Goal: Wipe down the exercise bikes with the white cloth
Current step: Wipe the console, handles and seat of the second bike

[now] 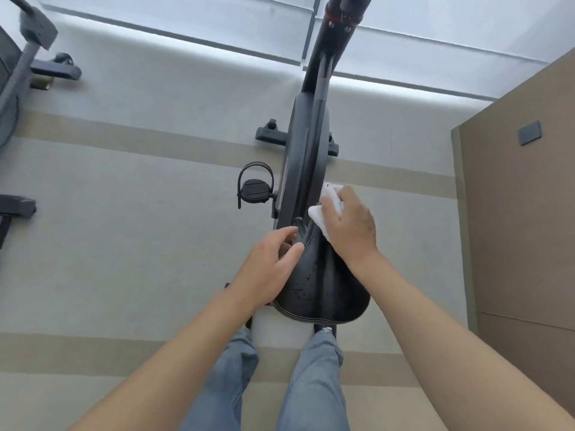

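I am looking down at a black bike (306, 157) that stands on the floor (140, 213). Its seat (323, 281) is right below me, with the narrow end pointing away from me. There are small wet drops on the seat.

My right hand (350, 225) holds the white cloth (323, 209). The fingers are curled over it and press it on the right side of the seat's narrow end, next to the bike frame. Part of the cloth sticks out past my fingers.

My left hand (269, 269) rests on the left side of the seat. Its fingers are loose and a bit spread, and the tips touch the seat's edge. It holds nothing.

A pedal (255, 189) with a strap sticks out on the left side of the bike. My legs in blue jeans (311, 384) stand just behind the seat.

Parts of another machine (28, 57) show near the far left edge of the floor. A brown wall (522, 213) stands on the right, with a small dark plate (529, 132) on it.
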